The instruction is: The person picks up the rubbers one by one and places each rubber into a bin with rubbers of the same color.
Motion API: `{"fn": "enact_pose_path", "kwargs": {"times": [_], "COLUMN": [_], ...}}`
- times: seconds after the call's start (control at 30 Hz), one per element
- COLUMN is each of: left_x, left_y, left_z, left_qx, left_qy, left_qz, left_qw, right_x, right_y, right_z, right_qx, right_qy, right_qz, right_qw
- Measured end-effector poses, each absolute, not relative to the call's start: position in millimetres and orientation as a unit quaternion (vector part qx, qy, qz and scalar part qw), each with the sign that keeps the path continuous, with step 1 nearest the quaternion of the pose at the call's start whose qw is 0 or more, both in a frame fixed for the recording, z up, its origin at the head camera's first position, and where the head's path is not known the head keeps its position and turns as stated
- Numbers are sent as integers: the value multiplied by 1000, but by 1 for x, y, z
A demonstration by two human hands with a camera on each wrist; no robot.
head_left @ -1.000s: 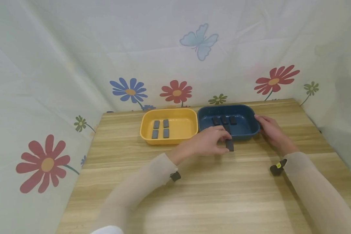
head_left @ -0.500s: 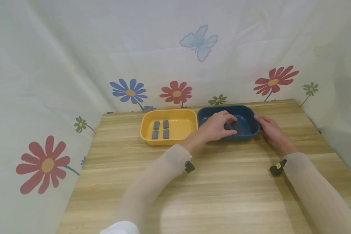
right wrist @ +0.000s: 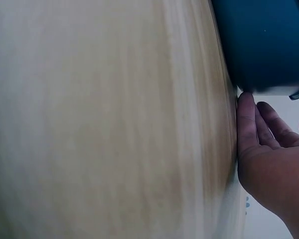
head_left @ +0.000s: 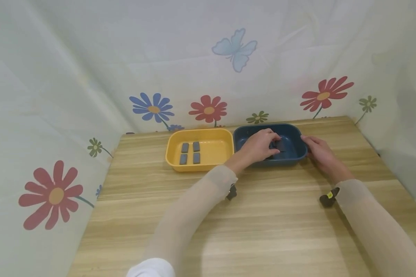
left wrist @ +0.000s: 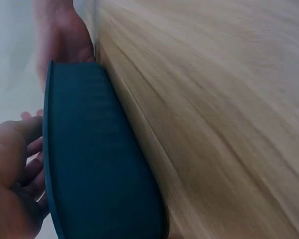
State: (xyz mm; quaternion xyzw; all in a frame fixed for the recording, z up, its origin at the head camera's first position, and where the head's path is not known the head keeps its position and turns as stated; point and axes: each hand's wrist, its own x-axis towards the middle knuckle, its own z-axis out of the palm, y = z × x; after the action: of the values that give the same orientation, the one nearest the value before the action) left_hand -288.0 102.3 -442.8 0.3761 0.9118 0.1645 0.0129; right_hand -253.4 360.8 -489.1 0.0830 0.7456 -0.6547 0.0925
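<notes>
My left hand (head_left: pixel 258 146) reaches over the front rim of the blue tray (head_left: pixel 294 158), thumb and forefinger at a small dark rectangular tile (head_left: pixel 280 146) low inside it, which they appear to pinch. The hand covers most of the tray's left part and whatever lies there. In the left wrist view the tray's outer wall (left wrist: pixel 99 159) blocks the tile, and curled fingers (left wrist: pixel 32 172) show behind the rim. My right hand (head_left: pixel 320 154) grips the tray's right end, thumb on the rim. Its fingers (right wrist: pixel 248 124) lie against the outside near the tabletop in the right wrist view.
A yellow tray (head_left: pixel 222 166) stands against the blue one's left side, with several grey tiles (head_left: pixel 185 147) laid out in its left half. Both sit near the back of the wooden table (head_left: pixel 263 231). A flower-printed curtain (head_left: pixel 180 46) hangs behind.
My left hand has carried a dark tile from in front of the blue tray over its rim and down inside, and has since shifted slightly. My right hand has stayed on the tray's end.
</notes>
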Motion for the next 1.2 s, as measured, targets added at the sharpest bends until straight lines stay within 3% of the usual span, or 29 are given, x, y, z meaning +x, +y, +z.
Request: {"fn": "enact_pose_path", "kwargs": {"times": [0.47,1.2], "left_x": [-303,-309], "left_y": [116,119], "left_z": [-463,-478], "left_qx": [348,373], "left_qy": [928,919], "left_qz": [123,119], "left_qw": [52,41], "right_x": [-256,-256], "right_y": [361,361], "right_z": [-491,-491], "right_qx": [85,88], "right_qy": [757,751], "right_qz": [-641,-648], "right_qw": [96,93]}}
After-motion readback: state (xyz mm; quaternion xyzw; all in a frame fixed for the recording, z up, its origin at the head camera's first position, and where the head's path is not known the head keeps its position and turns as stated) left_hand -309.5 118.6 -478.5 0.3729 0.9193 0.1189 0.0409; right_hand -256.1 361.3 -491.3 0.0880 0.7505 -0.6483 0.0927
